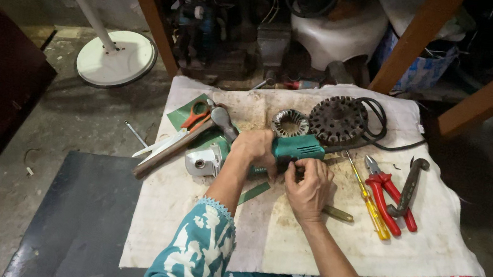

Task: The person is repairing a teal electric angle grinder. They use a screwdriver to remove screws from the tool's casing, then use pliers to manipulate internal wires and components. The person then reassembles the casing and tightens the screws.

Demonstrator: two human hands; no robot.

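Green power tool body [298, 146] in both hands

Our left hand [253, 146] gripping a green power tool body [297, 146], our right hand [310, 188] pinching at its underside, red pliers [386, 192] and yellow screwdriver [370, 202] beside us on the cloth-covered surface [284, 239]

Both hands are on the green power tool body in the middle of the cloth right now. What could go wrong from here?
1. The black cord loops around the dark round part beside the green tool body; moving the body could drag it.
2. The left hand and right hand work close together; a slip could pinch fingers.
3. The yellow screwdriver and red pliers lie near the right forearm and could be knocked.
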